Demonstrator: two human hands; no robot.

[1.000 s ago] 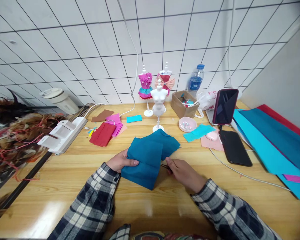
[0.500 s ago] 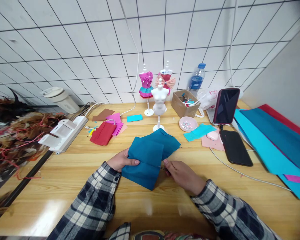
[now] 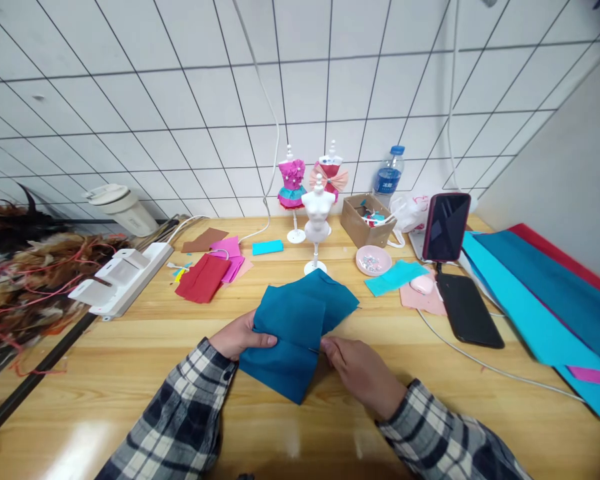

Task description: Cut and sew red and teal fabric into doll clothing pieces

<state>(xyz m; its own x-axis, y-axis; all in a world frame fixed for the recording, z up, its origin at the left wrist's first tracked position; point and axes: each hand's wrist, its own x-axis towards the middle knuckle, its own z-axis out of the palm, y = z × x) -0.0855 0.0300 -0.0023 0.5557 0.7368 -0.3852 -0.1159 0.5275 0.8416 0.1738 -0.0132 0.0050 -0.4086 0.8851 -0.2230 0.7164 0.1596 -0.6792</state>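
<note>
My left hand (image 3: 241, 339) grips the left edge of a dark teal piece of cloth (image 3: 285, 317), thumb on top and fingers underneath. The cloth is held above the table, with a crease running across it towards its right edge. My right hand (image 3: 363, 373) is closed around small scissors (image 3: 315, 351); only their thin dark blades show, at the cloth's right edge, and the handles are hidden in my fingers. Behind the cloth stands a bare white mini dress form (image 3: 317, 213).
Two dressed mini forms, one in a pink dress (image 3: 292, 183), stand behind. Around lie a cardboard box (image 3: 365, 230), a pink dish (image 3: 374, 261) of beads, a phone (image 3: 469, 310), folded red cloth (image 3: 203, 277), a power strip (image 3: 130, 280) and large teal sheets (image 3: 545, 287).
The view has tilted up slightly, so everything sits lower. The scissor blades, which showed beyond the cloth's edge before, now lie more over the cloth, with my right hand closer to it.
</note>
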